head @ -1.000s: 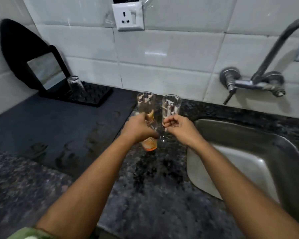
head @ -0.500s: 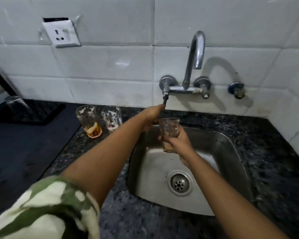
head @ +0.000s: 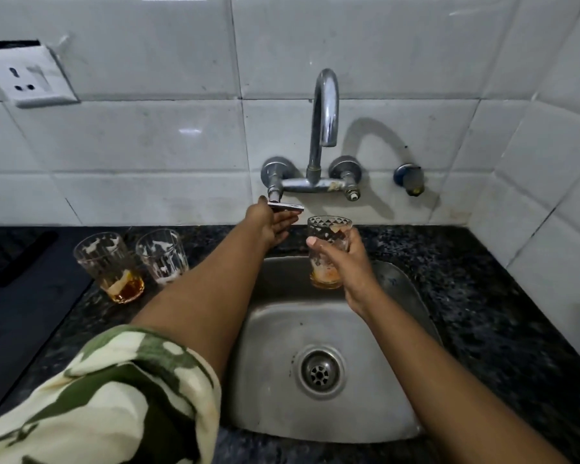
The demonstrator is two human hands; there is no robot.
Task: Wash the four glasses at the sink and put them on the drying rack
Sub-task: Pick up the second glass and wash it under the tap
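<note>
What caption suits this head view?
Right hand holds a dirty glass over the sink; left hand at the tap lever.

Sleeve (head: 114,396): green-and-cream camouflage | counter (head: 482,296) right of sink: black speckled | sink (head: 275,380): silver | tiles (head: 148,145): white | glass (head: 109,266) left of sink: amber dregs

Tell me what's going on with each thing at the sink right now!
Faucet: no water running.
Tap lever: left hand touching it, fingers open.
Glass in right hand: upright over the sink, orange dregs at the bottom.
Glass with amber liquid: upright on the counter, dirty.
Glass with white residue: upright beside it, dirty.
Sink: no water pooled, drain open.
</note>
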